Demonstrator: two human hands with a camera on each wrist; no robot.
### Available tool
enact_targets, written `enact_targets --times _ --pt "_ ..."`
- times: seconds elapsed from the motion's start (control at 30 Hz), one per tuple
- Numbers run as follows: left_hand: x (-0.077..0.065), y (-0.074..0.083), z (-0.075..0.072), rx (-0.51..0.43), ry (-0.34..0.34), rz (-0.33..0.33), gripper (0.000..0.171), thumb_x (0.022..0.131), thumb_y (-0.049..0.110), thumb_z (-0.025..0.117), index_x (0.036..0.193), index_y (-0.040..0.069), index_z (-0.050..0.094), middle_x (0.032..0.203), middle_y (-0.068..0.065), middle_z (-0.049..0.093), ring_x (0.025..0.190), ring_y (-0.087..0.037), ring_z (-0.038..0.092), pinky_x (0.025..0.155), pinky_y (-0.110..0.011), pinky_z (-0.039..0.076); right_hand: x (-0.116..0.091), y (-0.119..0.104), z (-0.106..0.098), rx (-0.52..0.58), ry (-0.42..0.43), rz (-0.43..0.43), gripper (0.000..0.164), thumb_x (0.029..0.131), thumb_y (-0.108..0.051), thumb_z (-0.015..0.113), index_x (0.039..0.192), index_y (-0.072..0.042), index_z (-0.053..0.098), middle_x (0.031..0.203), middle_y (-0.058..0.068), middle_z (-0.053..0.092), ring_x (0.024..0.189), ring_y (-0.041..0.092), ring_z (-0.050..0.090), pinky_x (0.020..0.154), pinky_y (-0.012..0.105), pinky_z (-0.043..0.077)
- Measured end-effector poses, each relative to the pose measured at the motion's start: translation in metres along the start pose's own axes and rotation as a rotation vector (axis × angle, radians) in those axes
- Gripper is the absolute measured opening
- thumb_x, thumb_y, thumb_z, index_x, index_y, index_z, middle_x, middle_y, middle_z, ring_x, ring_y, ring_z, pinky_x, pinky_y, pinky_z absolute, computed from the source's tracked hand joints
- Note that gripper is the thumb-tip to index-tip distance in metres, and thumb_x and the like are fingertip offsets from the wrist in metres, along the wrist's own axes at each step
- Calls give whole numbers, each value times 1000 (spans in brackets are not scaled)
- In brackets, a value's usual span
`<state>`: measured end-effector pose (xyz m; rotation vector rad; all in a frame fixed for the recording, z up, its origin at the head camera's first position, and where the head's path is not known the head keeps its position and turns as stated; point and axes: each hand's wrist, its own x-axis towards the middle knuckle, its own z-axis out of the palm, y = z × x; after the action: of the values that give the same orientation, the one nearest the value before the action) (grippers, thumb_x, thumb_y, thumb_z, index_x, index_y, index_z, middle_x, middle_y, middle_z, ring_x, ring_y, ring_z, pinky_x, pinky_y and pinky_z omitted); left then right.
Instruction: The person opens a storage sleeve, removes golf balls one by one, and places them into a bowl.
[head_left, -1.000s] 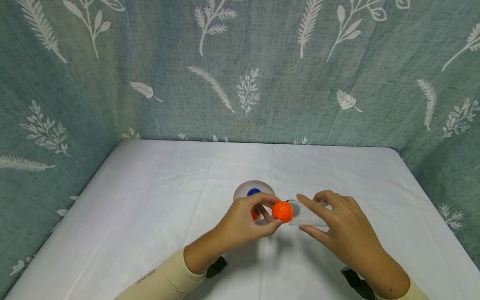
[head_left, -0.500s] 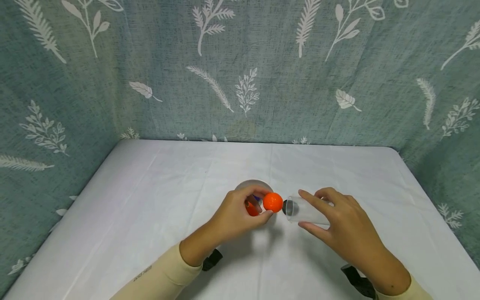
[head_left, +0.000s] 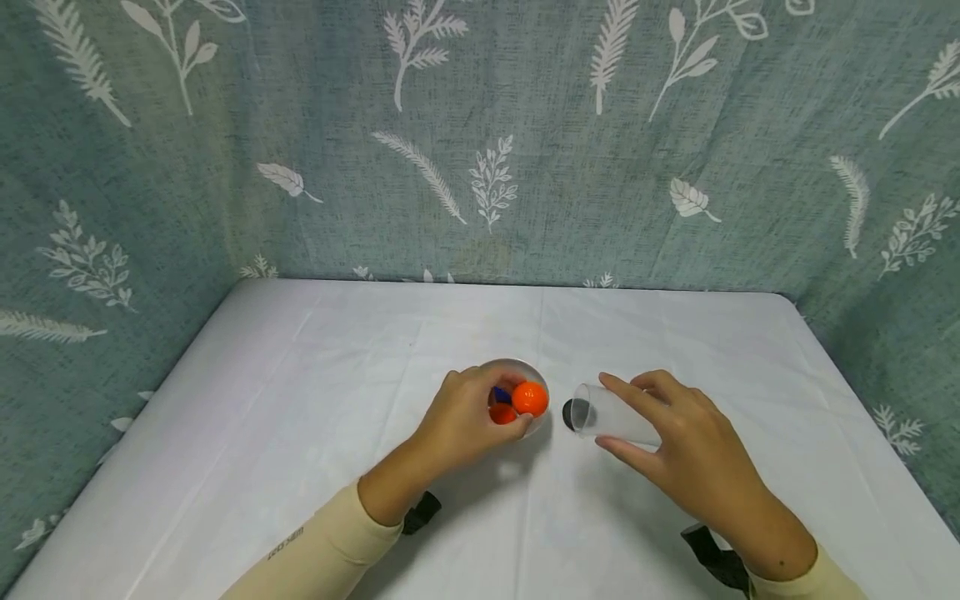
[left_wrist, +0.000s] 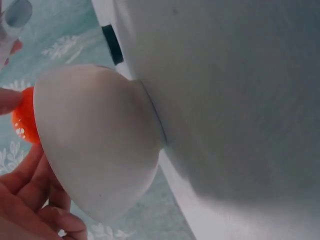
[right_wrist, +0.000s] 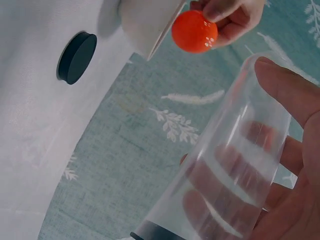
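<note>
My left hand (head_left: 461, 417) pinches a shiny orange ball (head_left: 530, 398) between thumb and fingers at the mouth of a white bowl (left_wrist: 100, 140). Inside the bowl, another orange piece (head_left: 502, 414) and a blue one (head_left: 501, 396) show partly behind my fingers. On the right, my right hand (head_left: 686, 442) grips a clear plastic tube (right_wrist: 225, 155), tilted, its open mouth towards the bowl. A dark base closes the tube's other end, and no ball is visible in it.
A round black lid (right_wrist: 77, 57) lies on the white-covered table (head_left: 360, 375), between the bowl and the tube's mouth. Behind the table hangs a green leaf-patterned curtain (head_left: 555, 225). Dark wrist straps (head_left: 422, 512) hang below both sleeves.
The left hand has drawn the orange ball leftward, away from the tube's mouth to the bowl. The right hand keeps hold of the tube, nearly still. The black lid has come into fuller view.
</note>
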<state>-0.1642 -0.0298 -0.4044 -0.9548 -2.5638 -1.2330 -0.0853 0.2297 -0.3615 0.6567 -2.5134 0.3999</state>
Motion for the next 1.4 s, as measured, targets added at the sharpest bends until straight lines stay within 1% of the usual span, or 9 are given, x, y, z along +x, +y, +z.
enact_targets --times 0.17,0.27,0.37,0.4,0.63,0.97,1.13,1.33,1.4 --pt "2 -2 2 190 -64 -65 26 79 30 80 102 27 70 91 19 68 83 -4 61 77 -31 44 0 5 2 13 20 18 69 91 -70 47 133 -18 65 100 5 64 72 15 58 61 34 49" --pt "3 -1 3 284 -100 -92 25 78 34 81 98 23 70 88 15 68 82 -7 59 75 -31 38 0 7 3 9 20 31 66 85 -63 68 133 -17 66 100 5 64 71 16 57 60 33 49" --pt "8 3 3 349 -132 -95 24 77 35 81 94 22 70 85 14 67 80 -6 57 72 -31 36 1 7 3 6 21 42 70 71 -41 89 132 -17 66 99 5 64 70 15 56 59 33 48" --pt "9 5 2 362 -141 -94 24 77 35 81 93 22 69 84 13 67 79 -7 57 71 -31 35 1 7 3 5 22 45 73 66 -33 92 132 -17 66 99 5 64 69 15 55 59 32 48" --pt "13 9 0 427 -200 -92 27 78 36 83 92 15 71 88 7 70 80 -13 57 70 -31 34 1 6 4 -1 10 69 73 65 -32 93 131 -17 66 99 5 64 69 14 54 59 31 47" --pt "8 7 -2 430 -209 -104 35 80 36 83 106 15 74 101 0 70 88 -17 57 74 -32 38 3 5 8 66 -10 111 72 68 -30 92 134 -16 65 103 4 63 77 15 60 63 33 53" --pt "3 8 -6 402 -152 -95 34 87 36 76 114 16 73 100 2 68 89 -16 57 77 -33 41 4 8 14 183 18 199 66 72 -22 91 132 -15 64 107 2 63 89 14 61 70 35 54" --pt "-3 13 -16 314 -54 -89 28 90 29 72 113 15 73 94 -1 67 86 -15 57 77 -34 43 5 20 25 344 64 339 56 80 -17 85 130 -8 60 117 8 67 106 27 65 85 44 50" --pt "-5 14 -20 302 -36 -89 27 89 28 73 113 15 73 94 -2 67 85 -15 57 78 -34 43 4 25 28 384 52 388 54 84 -18 82 132 -9 58 118 8 68 108 29 66 91 38 50"
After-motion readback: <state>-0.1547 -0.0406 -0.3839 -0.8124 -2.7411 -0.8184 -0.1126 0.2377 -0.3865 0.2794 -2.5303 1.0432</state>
